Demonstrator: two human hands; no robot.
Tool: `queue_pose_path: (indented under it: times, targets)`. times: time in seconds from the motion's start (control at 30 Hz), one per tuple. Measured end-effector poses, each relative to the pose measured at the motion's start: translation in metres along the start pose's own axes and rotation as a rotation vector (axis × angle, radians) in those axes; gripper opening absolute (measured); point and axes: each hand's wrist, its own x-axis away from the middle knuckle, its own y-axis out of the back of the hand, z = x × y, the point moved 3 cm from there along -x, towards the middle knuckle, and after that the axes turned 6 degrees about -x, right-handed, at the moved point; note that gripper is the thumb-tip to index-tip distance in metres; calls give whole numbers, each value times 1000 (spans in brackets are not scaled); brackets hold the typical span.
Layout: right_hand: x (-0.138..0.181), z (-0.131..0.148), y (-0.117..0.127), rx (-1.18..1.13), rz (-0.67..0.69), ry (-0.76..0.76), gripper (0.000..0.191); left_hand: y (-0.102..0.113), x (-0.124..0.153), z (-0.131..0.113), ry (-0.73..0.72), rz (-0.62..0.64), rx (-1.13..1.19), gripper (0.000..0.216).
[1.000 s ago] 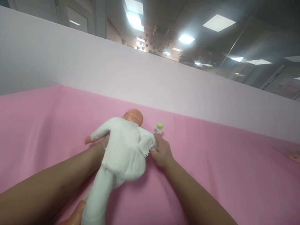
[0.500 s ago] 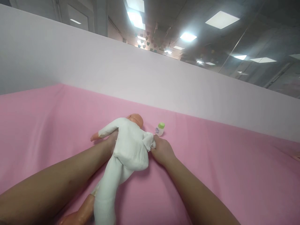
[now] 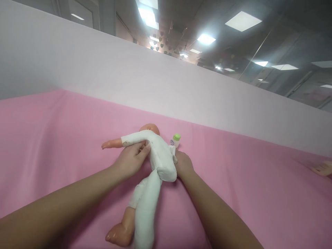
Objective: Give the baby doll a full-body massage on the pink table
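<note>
A baby doll (image 3: 162, 155) with a white cloth body and plastic head, hand and foot lies tilted on its side, its back partly toward me. My left hand (image 3: 132, 157) grips it under the outstretched arm, thumb pressed against the cloth. On the far side, my right hand (image 3: 183, 162) is closed at a bunched bit of white cloth; most of its fingers are hidden behind the doll. One leg points toward me in white cloth, and a bare plastic foot shows beside it. A small bottle (image 3: 176, 139) with a green cap stands just beyond my right hand.
Pink sheeting (image 3: 233, 180) covers the surface under the doll. A white wall panel (image 3: 166, 93) rises along the back. At the right edge lies a blurred, skin-coloured thing (image 3: 323, 168) that I cannot make out. Ceiling lights show above.
The doll has rolled further onto its side and shifted right, its arm now stretched out to the left. My left hand has come into fuller view, and the bare foot shows more.
</note>
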Motion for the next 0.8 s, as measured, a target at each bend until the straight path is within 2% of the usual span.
queue_pose_path:
  times: [0.1, 0.17, 0.3, 0.4, 0.5, 0.63, 0.7, 0.8]
  targets:
    - [0, -1, -3, -18, 1, -7, 29, 2, 10, -13, -110, -7, -6, 56]
    - [1, 0, -3, -31, 6, -21, 31, 0, 15, -20, -171, 39, -63, 74]
    - [4, 2, -1, -54, -4, -28, 34, -5, 14, -18, -100, 227, -284, 105]
    - [5, 2, 1, -51, -38, -3, 36, 1, 4, -6, -50, 295, -390, 120]
    - [2, 3, -1, -14, -76, 26, 37, 11, -9, 14, -25, 346, -433, 120]
    - [4, 9, -1, 6, -220, 113, 46, 17, -20, 38, -39, 388, -471, 115]
    - [9, 13, 0, -47, -268, 176, 44, 17, -23, 47, -58, 382, -536, 110]
    - [21, 18, 3, -247, -191, 284, 43, 15, -24, 53, -71, 348, -674, 105]
